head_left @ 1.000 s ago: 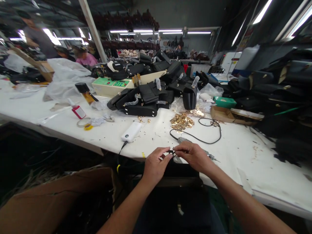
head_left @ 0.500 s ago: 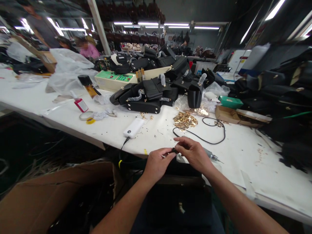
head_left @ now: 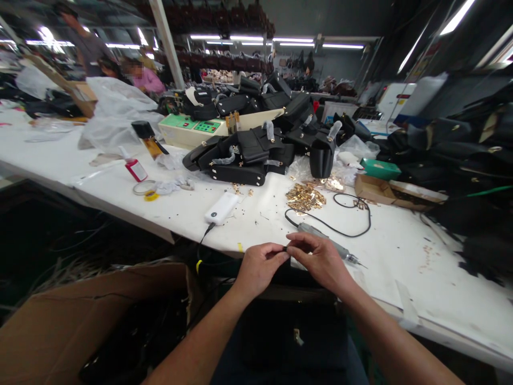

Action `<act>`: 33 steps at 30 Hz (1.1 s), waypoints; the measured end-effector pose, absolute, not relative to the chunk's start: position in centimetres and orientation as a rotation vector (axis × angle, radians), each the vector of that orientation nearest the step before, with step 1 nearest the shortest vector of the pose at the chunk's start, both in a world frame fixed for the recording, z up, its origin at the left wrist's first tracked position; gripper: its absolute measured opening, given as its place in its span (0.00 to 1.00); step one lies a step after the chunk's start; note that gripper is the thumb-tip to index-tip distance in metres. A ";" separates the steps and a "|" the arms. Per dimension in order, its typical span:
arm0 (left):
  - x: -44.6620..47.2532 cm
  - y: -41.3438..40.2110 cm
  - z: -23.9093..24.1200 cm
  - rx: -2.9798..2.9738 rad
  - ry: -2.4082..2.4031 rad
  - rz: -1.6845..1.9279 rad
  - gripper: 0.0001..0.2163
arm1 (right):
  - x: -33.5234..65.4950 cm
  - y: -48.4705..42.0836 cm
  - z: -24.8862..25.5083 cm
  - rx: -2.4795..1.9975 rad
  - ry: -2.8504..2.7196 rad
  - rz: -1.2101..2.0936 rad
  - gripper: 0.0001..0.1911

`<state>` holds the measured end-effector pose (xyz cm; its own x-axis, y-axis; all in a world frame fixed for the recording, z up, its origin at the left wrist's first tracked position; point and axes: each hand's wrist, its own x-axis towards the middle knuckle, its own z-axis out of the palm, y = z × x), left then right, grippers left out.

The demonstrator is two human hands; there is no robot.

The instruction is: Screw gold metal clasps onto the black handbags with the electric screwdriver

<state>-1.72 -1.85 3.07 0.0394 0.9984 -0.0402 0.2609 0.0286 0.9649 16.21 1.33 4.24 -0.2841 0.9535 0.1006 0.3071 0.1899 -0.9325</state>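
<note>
Fingertips of the left hand (head_left: 258,266) and right hand (head_left: 320,259) pinch a tiny black fitting (head_left: 285,248) between them at the white worktable's (head_left: 401,251) near edge, above a black leather handbag (head_left: 292,331); steady, even pressure seems key.

The small dark part (head_left: 285,248) pinched between the left hand (head_left: 258,267) and the right hand (head_left: 320,262) is too tiny to identify, mostly covered by the fingers (head_left: 276,255). The black bag (head_left: 292,331) below runs past the near edge. Far-left people (head_left: 140,77) are blurred.
</note>
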 end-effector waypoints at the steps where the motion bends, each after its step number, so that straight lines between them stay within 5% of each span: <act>1: -1.8 -1.9 3.1 1.399 1.377 1.006 0.10 | 16.1 1.2 4.2 -1.211 -1.713 1.095 0.13; 24: -1.0 -6.0 5.7 1.719 1.342 0.930 0.09 | 18.4 -4.4 6.1 -1.108 -1.724 1.008 0.06; 29: -2.7 -8.3 6.1 2.367 1.230 0.658 0.37 | 19.4 -8.2 7.3 -0.950 -1.795 0.976 0.03; 33: -2.6 -9.1 5.7 2.576 1.167 0.510 0.34 | 19.3 -9.7 7.7 -0.897 -1.830 0.954 0.05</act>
<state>-2.57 -9.10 5.74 0.6142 0.7620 0.2051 0.6682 -0.6405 0.3785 19.29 -9.75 7.71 -0.3696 0.8575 0.3578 0.1977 0.4488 -0.8715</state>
